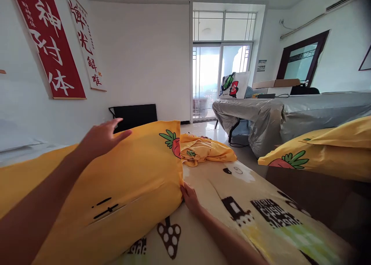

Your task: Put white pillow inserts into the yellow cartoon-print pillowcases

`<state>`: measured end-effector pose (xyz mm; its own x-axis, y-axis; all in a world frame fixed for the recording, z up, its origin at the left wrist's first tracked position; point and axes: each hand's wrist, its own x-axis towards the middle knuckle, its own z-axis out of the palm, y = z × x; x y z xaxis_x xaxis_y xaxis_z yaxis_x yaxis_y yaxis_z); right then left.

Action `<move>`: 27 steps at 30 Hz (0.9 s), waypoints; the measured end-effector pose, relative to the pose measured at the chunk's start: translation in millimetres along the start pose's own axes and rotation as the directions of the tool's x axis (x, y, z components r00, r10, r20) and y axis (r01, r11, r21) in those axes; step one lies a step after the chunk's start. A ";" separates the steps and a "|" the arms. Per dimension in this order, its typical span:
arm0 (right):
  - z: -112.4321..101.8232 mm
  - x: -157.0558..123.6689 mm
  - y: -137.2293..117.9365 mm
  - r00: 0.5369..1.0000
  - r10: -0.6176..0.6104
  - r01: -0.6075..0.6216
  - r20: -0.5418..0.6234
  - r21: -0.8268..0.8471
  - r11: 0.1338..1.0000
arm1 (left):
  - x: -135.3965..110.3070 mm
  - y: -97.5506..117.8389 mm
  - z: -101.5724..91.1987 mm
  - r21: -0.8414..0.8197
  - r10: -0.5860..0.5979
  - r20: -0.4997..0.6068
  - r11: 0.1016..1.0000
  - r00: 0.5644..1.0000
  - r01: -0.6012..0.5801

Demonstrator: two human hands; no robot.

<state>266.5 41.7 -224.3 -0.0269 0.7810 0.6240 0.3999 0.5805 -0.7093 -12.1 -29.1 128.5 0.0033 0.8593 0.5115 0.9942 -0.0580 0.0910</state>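
A large yellow pillow (139,164) with a carrot print lies in front of me on the patterned blanket (208,211). Over its upper left side is my left hand (100,137), fingers and thumb apart, holding nothing; whether it touches the cloth I cannot tell. My right hand (189,197) is closed on the pillow's right edge near the lower corner, with its fingertips partly hidden by the fabric. Just beyond that edge, a crumpled yellow cloth (207,149) with the same print rests on the bed.
At the right, another yellow carrot-print pillow (327,149) lies on a dark brown surface (307,191). Behind it stands a table under silver sheeting (261,112), bearing a printed bag (234,85) and a cardboard box (276,83). A black panel (135,114) leans by the far wall.
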 end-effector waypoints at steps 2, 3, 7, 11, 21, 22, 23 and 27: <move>-5.6 -0.7 0.8 0.999 -0.017 0.017 0.036 -0.013 1.000 | 29.8 30.3 28.1 -0.098 0.029 0.208 0.995 0.978 -0.009; -8.3 -1.2 0.9 0.998 -0.024 0.025 0.055 -0.017 1.000 | 42.9 43.0 42.3 -0.134 0.036 0.317 0.991 0.948 0.007; -16.3 -1.5 1.5 0.990 -0.040 0.040 0.132 -0.003 0.999 | 65.7 62.1 84.0 -0.133 0.077 0.387 0.991 0.919 -0.027; -20.2 2.5 5.4 0.983 -0.029 0.024 0.184 0.031 0.999 | 51.4 50.2 91.6 -0.085 0.125 0.300 0.991 0.946 -0.104; -30.8 11.2 -5.2 0.963 0.092 -0.131 0.253 0.142 0.981 | 2.5 53.6 -11.3 -0.110 0.075 -0.013 0.991 0.997 -0.076; -33.5 13.0 -8.8 0.962 0.088 -0.132 0.257 0.160 0.978 | -0.5 48.8 -24.8 -0.104 0.024 -0.071 0.994 0.997 -0.031; -36.4 15.7 -12.5 0.962 0.082 -0.131 0.260 0.179 0.975 | -3.6 43.3 -36.6 -0.098 -0.024 -0.117 0.995 0.993 0.013; -49.0 33.1 -24.8 0.968 0.065 -0.135 0.243 0.283 0.950 | -17.9 26.8 -64.0 -0.075 -0.149 -0.201 0.988 0.968 0.136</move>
<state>300.5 41.9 -170.0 -0.2230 0.8495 0.4782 0.1243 0.5113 -0.8503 7.6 -78.5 176.4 -0.1665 0.7384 0.6535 0.9744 0.0215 0.2240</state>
